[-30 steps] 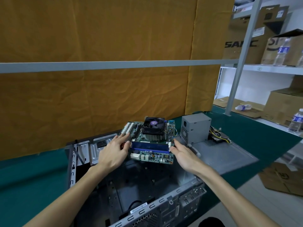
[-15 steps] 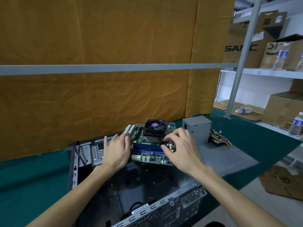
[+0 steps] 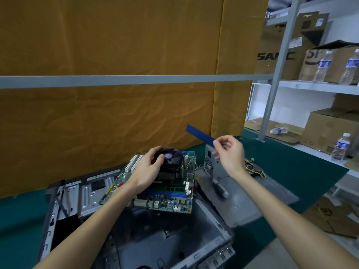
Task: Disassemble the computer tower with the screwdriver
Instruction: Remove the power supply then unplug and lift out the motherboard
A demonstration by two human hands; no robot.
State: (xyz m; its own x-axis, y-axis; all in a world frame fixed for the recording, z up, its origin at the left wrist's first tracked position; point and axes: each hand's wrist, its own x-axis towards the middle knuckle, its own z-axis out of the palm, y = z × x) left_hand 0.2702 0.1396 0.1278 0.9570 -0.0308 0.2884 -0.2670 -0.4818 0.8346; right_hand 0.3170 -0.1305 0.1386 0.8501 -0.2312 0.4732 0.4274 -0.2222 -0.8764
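Your left hand (image 3: 149, 171) grips the black cooler fan (image 3: 171, 158) on the motherboard (image 3: 161, 193), which sits tilted over the far side of the open computer tower (image 3: 155, 239) lying on the green tabletop (image 3: 17, 220). Your right hand (image 3: 229, 154) is raised above it, pinching one end of a blue memory stick (image 3: 200, 135) between thumb and fingertips. The screwdriver (image 3: 219, 188) lies on the grey side panel (image 3: 252, 200) toward the tabletop's right edge, beside the power supply (image 3: 210, 162).
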